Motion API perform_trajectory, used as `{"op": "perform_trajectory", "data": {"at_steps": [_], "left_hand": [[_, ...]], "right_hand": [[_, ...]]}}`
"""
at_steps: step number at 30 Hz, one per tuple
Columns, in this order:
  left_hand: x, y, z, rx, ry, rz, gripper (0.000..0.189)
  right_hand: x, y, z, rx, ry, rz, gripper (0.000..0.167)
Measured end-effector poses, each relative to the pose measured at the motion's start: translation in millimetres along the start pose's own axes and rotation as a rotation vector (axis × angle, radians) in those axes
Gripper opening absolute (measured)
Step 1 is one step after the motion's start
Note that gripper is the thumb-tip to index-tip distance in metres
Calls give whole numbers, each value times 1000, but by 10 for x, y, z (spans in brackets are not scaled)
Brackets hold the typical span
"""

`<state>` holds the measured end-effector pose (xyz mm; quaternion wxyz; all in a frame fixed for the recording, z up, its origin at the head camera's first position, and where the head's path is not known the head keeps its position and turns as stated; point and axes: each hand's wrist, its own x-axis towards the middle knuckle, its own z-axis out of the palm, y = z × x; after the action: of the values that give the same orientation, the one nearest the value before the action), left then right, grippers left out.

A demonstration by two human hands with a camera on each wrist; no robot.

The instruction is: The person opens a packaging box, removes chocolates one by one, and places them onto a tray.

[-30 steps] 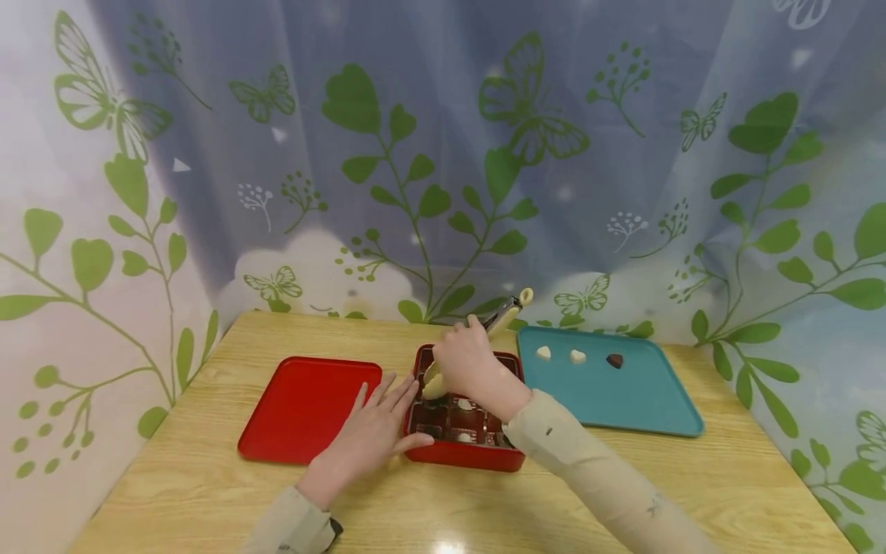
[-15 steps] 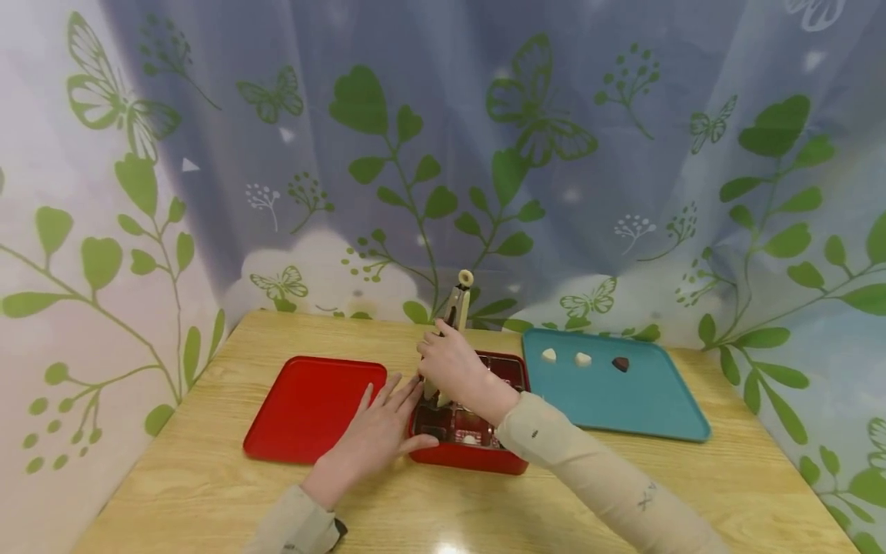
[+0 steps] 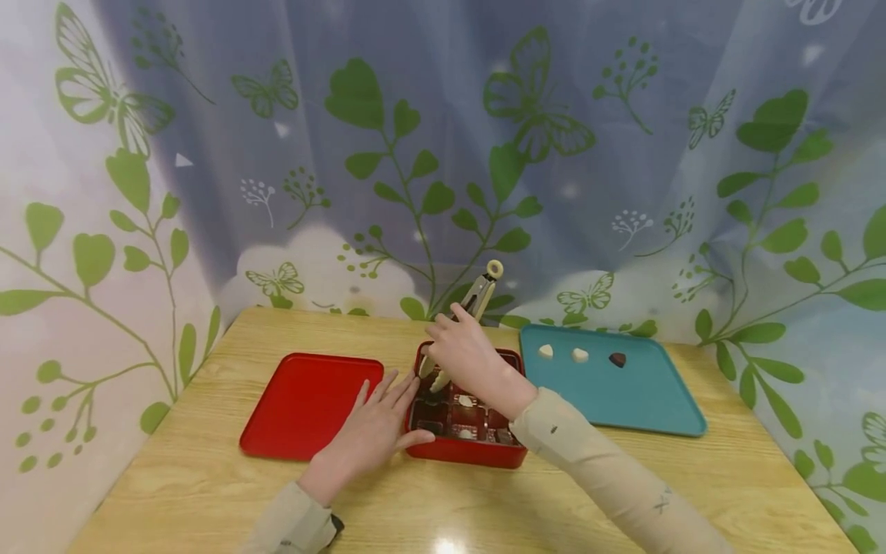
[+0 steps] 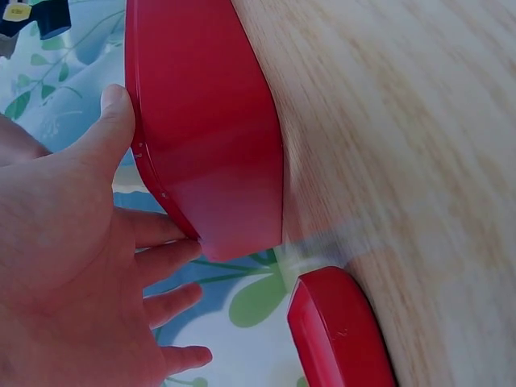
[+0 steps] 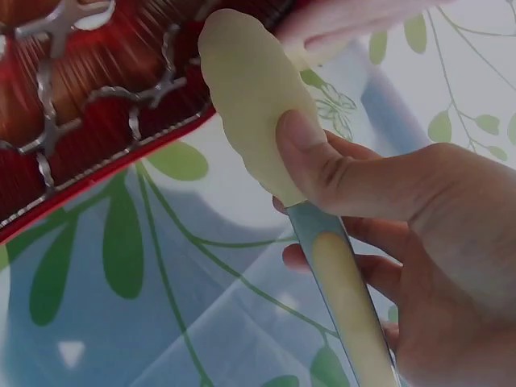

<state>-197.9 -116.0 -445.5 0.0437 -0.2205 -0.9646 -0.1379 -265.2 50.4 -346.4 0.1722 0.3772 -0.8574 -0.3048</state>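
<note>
My right hand (image 3: 462, 355) holds a pair of tongs (image 3: 477, 295) with cream scalloped tips, over the back left of a red box (image 3: 471, 454). The tongs lean right, and their two tips stand apart down in the box's left compartments. In the right wrist view my thumb presses on one cream tip (image 5: 251, 97). Shiny dividers split the box, and a white piece (image 3: 466, 401) lies in a middle compartment. My left hand (image 3: 365, 431) lies against the box's left side, fingers straight and spread, its thumb at the front rim.
A red lid-like tray (image 3: 298, 408) lies left of the box, partly behind my left hand. To the right, a teal tray (image 3: 623, 396) bears two white pieces, one a white piece (image 3: 580, 355), and a dark brown piece (image 3: 617, 359). A patterned curtain (image 3: 298, 154) hangs behind the table.
The tongs swung more upright and left, then tilted back right. Their tips now stand wider apart than half a second ago. My left hand has stayed at the box.
</note>
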Motion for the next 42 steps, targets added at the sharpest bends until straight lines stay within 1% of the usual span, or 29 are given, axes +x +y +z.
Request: {"op": "perform_trajectory", "data": {"at_steps": [2, 5, 8, 11, 15, 18, 20, 22, 26, 28, 30, 33, 37, 39, 42], "left_hand": [[0, -4, -2, 2, 0, 0, 85], [-4, -7, -8, 4, 1, 2, 85], [-10, 0, -22, -5, 1, 6, 85], [-16, 9, -34, -6, -7, 5, 85], [-14, 21, -28, 0, -5, 4, 85], [-10, 32, -29, -12, 4, 6, 84], [-7, 33, -23, -13, 3, 4, 84], [-8, 33, -24, -14, 1, 0, 84], [-11, 27, -30, 0, -5, -5, 85], [-14, 28, -38, 2, -5, -2, 86], [-15, 26, -33, 5, -7, 0, 86], [-15, 25, -23, -1, -11, 2, 87], [-8, 23, -14, 8, -9, 1, 88], [-8, 20, -12, 11, -5, 1, 88], [-11, 15, -9, 7, -4, -1, 88]], "right_hand": [[3, 10, -23, 5, -6, 7, 25], [8, -19, -21, 17, -47, 8, 26], [28, -94, 10, 24, -103, 5, 30], [60, -190, 52, 29, -129, 3, 33], [70, -265, 109, 28, -103, 6, 26], [30, -234, 142, 45, -62, 28, 15], [-13, -179, 146, 73, -43, 45, 14], [-70, -114, 145, 110, -13, 64, 16], [-189, 20, 138, 213, 7, 113, 33], [-264, 76, 166, 294, 28, 143, 36], [-341, 124, 214, 388, 60, 176, 36], [-469, 187, 308, 489, 133, 226, 35], [-645, 313, 426, 576, 213, 305, 33], [-740, 397, 488, 617, 221, 354, 34], [-896, 540, 603, 669, 181, 435, 36]]}}
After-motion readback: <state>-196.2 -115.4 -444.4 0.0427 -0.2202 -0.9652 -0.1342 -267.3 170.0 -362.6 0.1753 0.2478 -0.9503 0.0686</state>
